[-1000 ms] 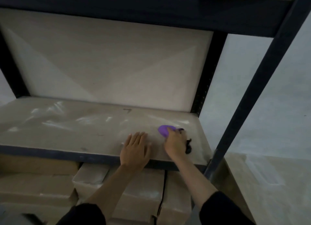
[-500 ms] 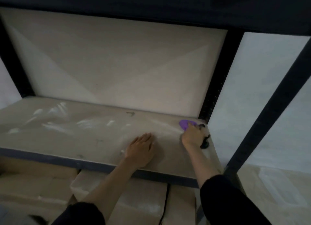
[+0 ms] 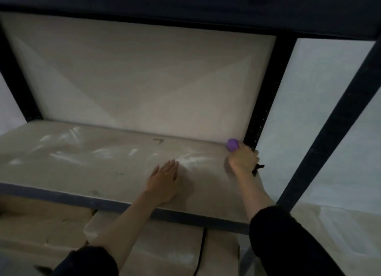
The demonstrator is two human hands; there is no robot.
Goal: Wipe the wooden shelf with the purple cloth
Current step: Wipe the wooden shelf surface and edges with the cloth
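two hands were on the wooden shelf [image 3: 82,168]. the purple cloth [image 3: 233,144] sat bunched at the back right corner, on the board and just beside the dark rear post [image 3: 261,110]. cloth judged soft, light and limp, likely to slide easily on the smooth board; best wadded in the palm and pressed down so it doesn't slip out. right hand [image 3: 243,159] had its fingers curled tight round the cloth, only a purple lump showing past the knuckles. a small black thing [image 3: 257,168] stuck out beside it; couldn't tell what. left hand [image 3: 165,179] lay palm down mid-shelf, fingers straight, holding nothing, well apart from the cloth.
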